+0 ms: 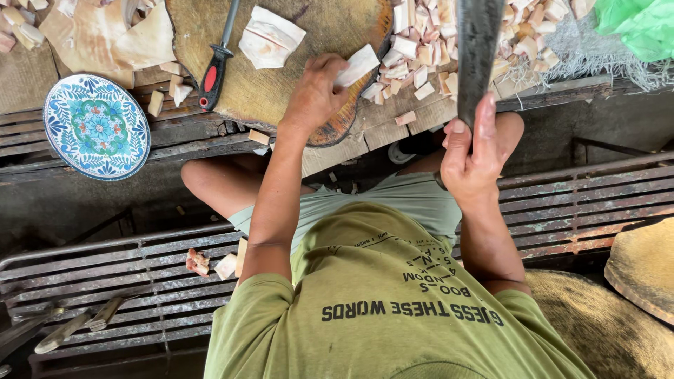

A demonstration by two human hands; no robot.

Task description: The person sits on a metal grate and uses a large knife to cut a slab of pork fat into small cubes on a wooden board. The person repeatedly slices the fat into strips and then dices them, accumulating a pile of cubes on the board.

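Note:
My left hand (314, 91) rests on a round wooden chopping block (281, 98) and pinches a pale, flat slab of meat or fat (357, 64) against it. My right hand (469, 156) is closed around the handle of a heavy dark cleaver (478, 49), held up above the block's right edge with the blade pointing away from me. A larger pale chunk (269, 38) lies further back on the block. Right of the block is a heap of several small cut cubes (428, 49).
A sharpening steel with a red and black handle (216, 70) lies on the block's left side. A blue patterned plate (97, 126) sits at the left. A green plastic bag (640, 24) is top right. Rusty slatted metal benches (576, 203) flank me; knives (74, 326) lie bottom left.

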